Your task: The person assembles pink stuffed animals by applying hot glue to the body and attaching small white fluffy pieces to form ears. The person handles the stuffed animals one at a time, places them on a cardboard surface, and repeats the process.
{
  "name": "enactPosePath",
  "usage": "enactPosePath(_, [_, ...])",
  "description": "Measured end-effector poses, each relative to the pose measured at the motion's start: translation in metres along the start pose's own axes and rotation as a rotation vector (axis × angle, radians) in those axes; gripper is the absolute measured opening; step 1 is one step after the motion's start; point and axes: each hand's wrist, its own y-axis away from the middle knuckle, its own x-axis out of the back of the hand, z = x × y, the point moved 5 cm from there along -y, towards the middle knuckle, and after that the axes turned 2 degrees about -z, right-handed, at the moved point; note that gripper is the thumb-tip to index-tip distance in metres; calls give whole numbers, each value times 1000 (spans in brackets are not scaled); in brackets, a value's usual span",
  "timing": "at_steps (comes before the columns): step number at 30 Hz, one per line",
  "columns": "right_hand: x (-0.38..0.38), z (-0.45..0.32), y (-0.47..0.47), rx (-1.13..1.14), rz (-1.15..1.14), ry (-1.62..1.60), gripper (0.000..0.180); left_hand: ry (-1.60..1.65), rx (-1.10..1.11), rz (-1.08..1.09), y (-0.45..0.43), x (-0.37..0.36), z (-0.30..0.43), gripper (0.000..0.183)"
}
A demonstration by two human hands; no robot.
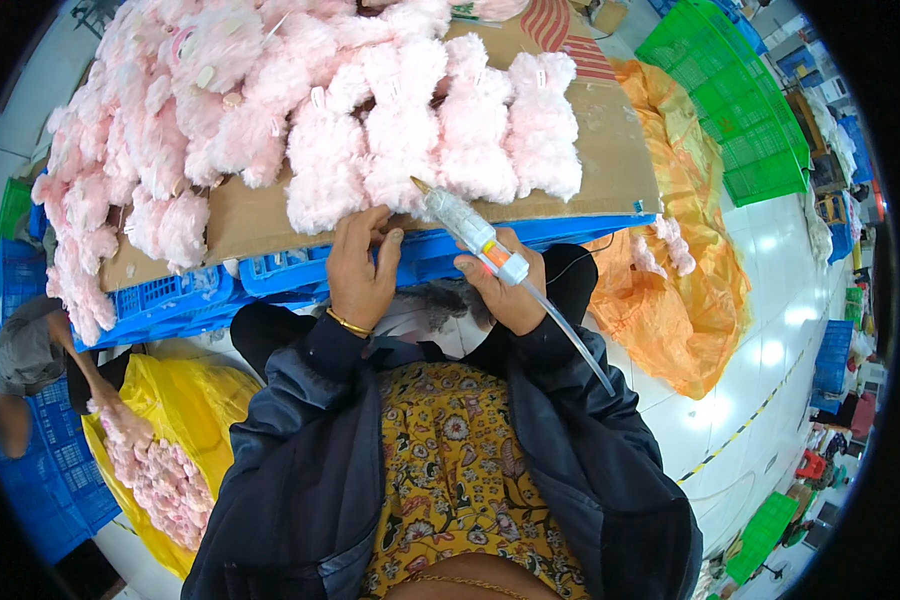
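Note:
My right hand grips a hot glue gun, a clear plastic-wrapped tool with a brass-coloured pointed nozzle and a pale tube or cord running back over the sleeve. The nozzle points up and left, over the lower end of a pink plush piece. My left hand rests at the cardboard's front edge, fingers bent and apart, with its fingertips by the lower edge of the plush pieces; nothing shows in it. Several fluffy pink plush pieces lie in a row on the cardboard, with small white tags near their upper ends.
A large heap of pink plush covers the cardboard's left side. Blue plastic crates support the cardboard. An orange sack lies right, near a green crate. At left, another person's arm reaches into a yellow sack of pink pieces.

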Motion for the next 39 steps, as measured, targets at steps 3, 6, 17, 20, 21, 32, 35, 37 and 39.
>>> enactPosePath(3, [10,-10,3,-14,-24,-62,45,5,8,-8,2,1,-3,27])
enactPosePath(6, [19,-4,10,-79,2,-135,46,1,22,-29,2,0,-1,27])
enactPosePath(17, [41,16,17,-134,134,-99,39,-35,-2,-49,3,-3,-5,25])
enactPosePath(20, [38,22,15,-154,126,-92,37,-49,2,-44,4,-3,-6,24])
enactPosePath(21, [38,23,14,-156,128,-94,37,-49,-5,-44,3,-3,-6,24])
enactPosePath(32, [42,23,10,-9,163,119,34,-86,-49,-33,2,-4,-2,24])
enactPosePath(35, [44,22,8,6,158,206,37,-86,-51,-26,2,-3,-2,24])
enactPosePath(37, [44,22,8,3,160,205,38,-82,-51,-21,3,-4,-5,24])
enactPosePath(39, [44,23,8,-4,158,193,39,-83,-47,-22,3,-4,-5,24])
